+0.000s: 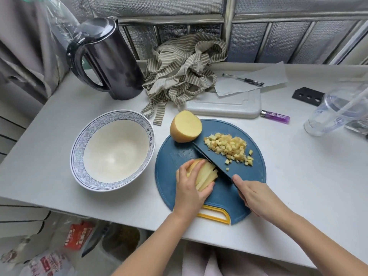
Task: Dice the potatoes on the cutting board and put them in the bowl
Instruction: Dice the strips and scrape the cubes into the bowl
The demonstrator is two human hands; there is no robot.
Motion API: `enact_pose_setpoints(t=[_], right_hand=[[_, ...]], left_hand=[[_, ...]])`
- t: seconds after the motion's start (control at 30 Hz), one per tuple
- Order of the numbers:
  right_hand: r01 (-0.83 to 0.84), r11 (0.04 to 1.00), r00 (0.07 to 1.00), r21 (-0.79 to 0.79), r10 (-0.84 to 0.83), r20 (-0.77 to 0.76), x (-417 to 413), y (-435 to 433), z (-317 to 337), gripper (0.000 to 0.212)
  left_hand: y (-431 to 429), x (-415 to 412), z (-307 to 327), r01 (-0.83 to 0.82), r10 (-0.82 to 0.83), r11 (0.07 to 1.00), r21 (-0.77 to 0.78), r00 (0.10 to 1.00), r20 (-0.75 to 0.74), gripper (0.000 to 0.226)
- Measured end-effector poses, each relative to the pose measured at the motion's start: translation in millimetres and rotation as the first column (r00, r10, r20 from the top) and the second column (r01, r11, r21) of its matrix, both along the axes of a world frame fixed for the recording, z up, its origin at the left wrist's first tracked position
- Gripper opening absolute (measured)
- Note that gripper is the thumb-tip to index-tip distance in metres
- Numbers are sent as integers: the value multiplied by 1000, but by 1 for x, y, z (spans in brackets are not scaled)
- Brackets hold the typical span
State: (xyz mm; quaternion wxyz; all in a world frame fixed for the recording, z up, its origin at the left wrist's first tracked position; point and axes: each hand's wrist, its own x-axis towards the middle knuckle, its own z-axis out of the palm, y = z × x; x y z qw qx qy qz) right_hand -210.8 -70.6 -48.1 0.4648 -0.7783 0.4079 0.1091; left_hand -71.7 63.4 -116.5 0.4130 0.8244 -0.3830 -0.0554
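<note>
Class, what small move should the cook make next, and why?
Probably press the knife down through the potato strips that the left hand steadies: the blade rests at their ends, they are not yet diced, and the bowl holds nothing.

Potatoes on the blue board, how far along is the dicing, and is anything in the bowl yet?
Done: a pile of dice sits on the cutting board. In hand: the left hand steadies a sliced piece while the right hand cuts across it with the knife. Left: the uncut potato half at the far edge, and the bowl holds nothing yet.
</note>
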Motion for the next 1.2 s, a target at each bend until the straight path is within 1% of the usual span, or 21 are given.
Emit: enact_pose_setpoints(t=[0.1, 0.27, 0.37, 0.43, 0.6, 0.67, 0.77, 0.9, 1.0, 1.07, 1.2], right_hand=[[-55, 998, 998, -16, 55, 0, 3, 3, -2, 59], [-119, 991, 993, -57, 119, -7, 0, 1, -6, 76], [-122, 988, 992, -96, 123, 5, -2, 3, -12, 75], [-119, 987, 992, -104, 122, 25, -3, 5, -13, 78], [-134, 986, 989, -103, 140, 54, -7, 10, -17, 69], [-130, 987, 989, -92, 136, 64, -6, 13, -18, 69], [-119, 990, 990, -73, 124, 73, -3, 9, -15, 71], [-127, 984, 982, -123, 142, 121, -8, 2, 1, 57], [-148, 977, 970, -152, 173, 170, -17, 5, 7, 57], [-173, 972, 966, -156, 199, 168, -23, 8, 6, 58], [-175, 975, 968, -135, 196, 157, -27, 9, 1, 59]], left_hand=[[-1, -2, -3, -9, 9, 1000, -9, 1000, 13, 62], [0, -4, -5, -11, 11, 1000, -6, 1000, -2, 61], [1, -4, 0, -30, 30, 1000, -8, 999, -30, 59], [2, -2, 3, -28, 28, 1000, -6, 1000, -7, 58], [7, 4, 5, 34, -34, 999, 9, 999, 22, 59], [8, 3, 3, 52, -52, 999, 4, 998, 22, 58], [4, -2, -1, 1, -1, 1000, -4, 1000, -14, 56], [-2, -9, -4, -57, 57, 998, -12, 998, 1, 55], [-3, -10, -6, -53, 53, 999, -10, 998, 37, 56], [-3, -10, -7, -52, 53, 999, -7, 997, 60, 56], [-3, -9, -8, -42, 43, 999, -13, 996, 72, 55]])
